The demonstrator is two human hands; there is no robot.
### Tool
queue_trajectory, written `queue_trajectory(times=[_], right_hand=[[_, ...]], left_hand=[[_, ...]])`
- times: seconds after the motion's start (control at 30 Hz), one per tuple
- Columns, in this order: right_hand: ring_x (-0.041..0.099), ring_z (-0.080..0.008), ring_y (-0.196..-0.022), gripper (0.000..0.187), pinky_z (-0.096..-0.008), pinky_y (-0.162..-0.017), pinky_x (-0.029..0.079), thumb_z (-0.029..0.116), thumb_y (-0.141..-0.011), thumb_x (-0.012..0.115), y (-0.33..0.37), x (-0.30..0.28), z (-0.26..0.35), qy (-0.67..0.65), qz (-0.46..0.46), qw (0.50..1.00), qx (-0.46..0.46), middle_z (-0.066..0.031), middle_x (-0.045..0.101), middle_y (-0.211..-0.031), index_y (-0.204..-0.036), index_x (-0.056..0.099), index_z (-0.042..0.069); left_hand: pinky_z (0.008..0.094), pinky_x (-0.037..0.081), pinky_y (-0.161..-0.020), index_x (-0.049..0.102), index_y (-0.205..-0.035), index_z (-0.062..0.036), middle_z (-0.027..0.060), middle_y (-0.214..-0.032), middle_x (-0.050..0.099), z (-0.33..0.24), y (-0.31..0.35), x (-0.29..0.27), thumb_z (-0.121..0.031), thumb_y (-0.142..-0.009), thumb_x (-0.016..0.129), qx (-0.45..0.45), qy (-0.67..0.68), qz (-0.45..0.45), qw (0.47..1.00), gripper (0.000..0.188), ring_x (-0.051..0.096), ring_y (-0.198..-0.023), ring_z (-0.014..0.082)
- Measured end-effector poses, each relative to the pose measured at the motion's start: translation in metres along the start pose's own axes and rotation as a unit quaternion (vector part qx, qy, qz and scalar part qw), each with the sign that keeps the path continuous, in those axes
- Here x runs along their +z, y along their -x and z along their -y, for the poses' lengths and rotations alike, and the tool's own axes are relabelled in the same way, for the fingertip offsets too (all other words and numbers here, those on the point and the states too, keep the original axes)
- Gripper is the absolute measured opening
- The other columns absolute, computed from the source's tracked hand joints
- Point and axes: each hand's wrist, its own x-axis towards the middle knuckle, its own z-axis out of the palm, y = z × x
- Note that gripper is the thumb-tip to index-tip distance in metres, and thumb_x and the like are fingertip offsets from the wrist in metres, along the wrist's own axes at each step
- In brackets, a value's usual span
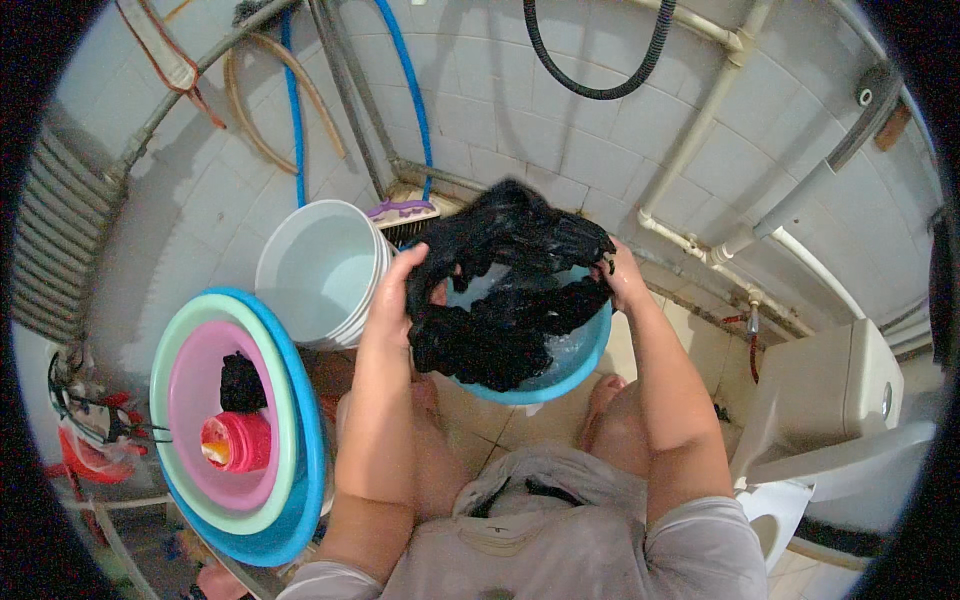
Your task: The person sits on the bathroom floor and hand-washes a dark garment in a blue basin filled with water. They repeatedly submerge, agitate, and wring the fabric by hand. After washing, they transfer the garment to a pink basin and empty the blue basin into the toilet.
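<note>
A wet black garment (505, 235) is stretched between my two hands, bunched and hanging in folds; its exact kind cannot be made out. My left hand (398, 290) grips its left side, thumb up along the cloth. On the far right edge, my right hand (622, 274) is closed on the same cloth. Beneath it a light blue basin (592, 362) holds water, visible through the gap in the garment. Part of the cloth hangs over the basin's left rim and hides it.
A white bucket (385, 285) with water stands left of the basin. Nested blue, green and pink basins (290, 430) hold a red jar (243, 442) and a black cloth (240, 382). Behind is a purple-and-white brush (405, 210). A toilet (825, 400) is on the right; pipes (700, 130) line the wall.
</note>
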Motion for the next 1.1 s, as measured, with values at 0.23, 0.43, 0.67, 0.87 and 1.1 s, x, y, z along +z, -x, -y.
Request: queue_trajectory(times=[0.23, 0.43, 0.67, 0.87, 1.1], right_hand=[[0.054, -0.0439, -0.100, 0.075, -0.0432, -0.088, 0.044, -0.003, -0.071, 0.054, 0.016, 0.062, -0.004, 0.314, -0.096, 0.944, -0.015, -0.0279, 0.029, -0.136, -0.139, 0.026, 0.013], [0.047, -0.0383, -0.113, 0.085, -0.0428, -0.082, 0.050, -0.002, -0.076, 0.053, 0.038, 0.102, -0.022, 0.602, 0.118, 0.786, -0.078, -0.0207, 0.014, -0.146, -0.143, 0.013, 0.033], [0.052, -0.0368, -0.108, 0.069, -0.0414, -0.088, 0.045, 0.013, -0.073, 0.063, 0.011, 0.091, -0.049, 0.542, 0.202, 0.814, 0.044, -0.0203, 0.027, -0.141, -0.135, 0.034, 0.017], [0.051, -0.0338, -0.109, 0.055, -0.0390, -0.087, 0.044, 0.012, -0.063, 0.074, 0.023, 0.076, 0.024, 0.264, 0.216, 0.940, 0.003, -0.0193, 0.050, -0.118, -0.112, 0.051, 0.006], [0.052, -0.0320, -0.102, 0.049, -0.0368, -0.087, 0.043, 0.015, -0.058, 0.077, 0.099, 0.092, 0.092, 0.231, 0.212, 0.916, -0.249, -0.0143, 0.054, -0.105, -0.100, 0.054, 0.005]], left_hand=[[0.0410, 0.047, -0.085, 0.020, -0.141, -0.0129, 0.0250, -0.137, 0.031, 0.108, -0.077, -0.009, -0.020, -0.081, 0.059, 0.051, -0.692, -0.172, 0.699, 0.072, 0.052, -0.107, 0.0380], [0.0426, 0.051, -0.077, 0.012, -0.144, -0.0336, 0.0141, -0.148, 0.011, 0.167, -0.100, -0.014, -0.014, -0.084, 0.055, -0.080, -0.892, -0.057, 0.441, 0.077, 0.046, -0.111, 0.0396], [0.0487, 0.045, -0.087, 0.017, -0.144, -0.0317, 0.0110, -0.148, 0.008, 0.176, -0.120, -0.031, -0.021, -0.089, 0.048, -0.081, -0.822, -0.014, 0.563, 0.064, 0.035, -0.120, 0.0447], [0.0548, 0.035, -0.094, 0.016, -0.144, -0.0251, 0.0109, -0.147, 0.014, 0.151, -0.109, -0.007, -0.055, -0.088, 0.041, -0.147, -0.363, -0.185, 0.901, 0.068, 0.032, -0.124, 0.0419], [0.0409, 0.048, -0.081, 0.051, -0.120, -0.0081, 0.0145, -0.109, 0.058, 0.131, -0.072, 0.009, -0.049, -0.087, 0.047, -0.123, 0.198, 0.082, 0.969, 0.052, 0.058, -0.096, 0.0256]])
